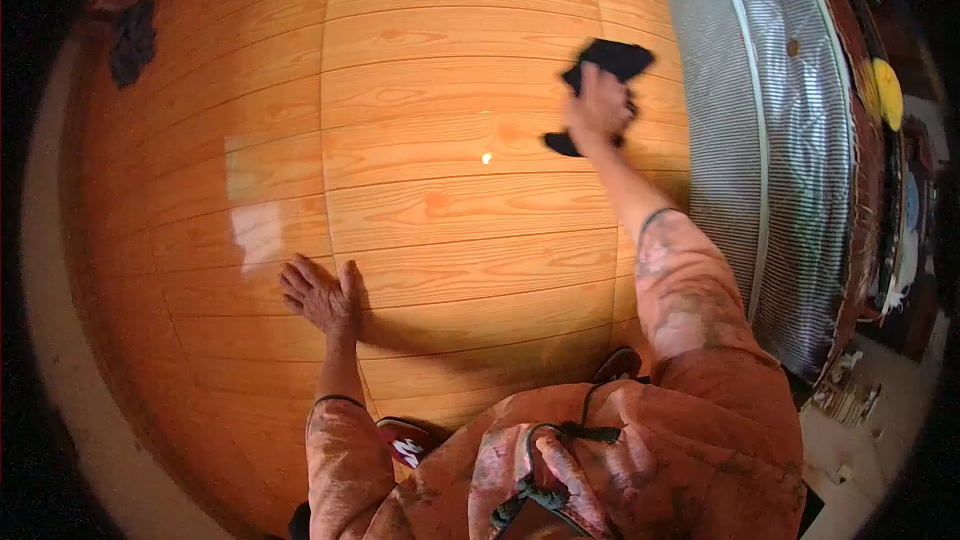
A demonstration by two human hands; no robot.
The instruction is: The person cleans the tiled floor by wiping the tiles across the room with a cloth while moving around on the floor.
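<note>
My right hand lies on a black cloth, pressing it against the wood-patterned floor covering. Parts of the cloth stick out beyond the fingertips and below the palm; the hand is slightly blurred, and how far its fingers curl round the fabric is partly hidden. On the left, my left hand is spread with its fingers apart over the same glossy boards, holding nothing. Whether its palm bears on the surface cannot be made out.
Along the right stands a long, silvery ribbed surface, with a yellow object beyond it. A dark crumpled cloth lies at the far upper left. My shoe shows below my left hand.
</note>
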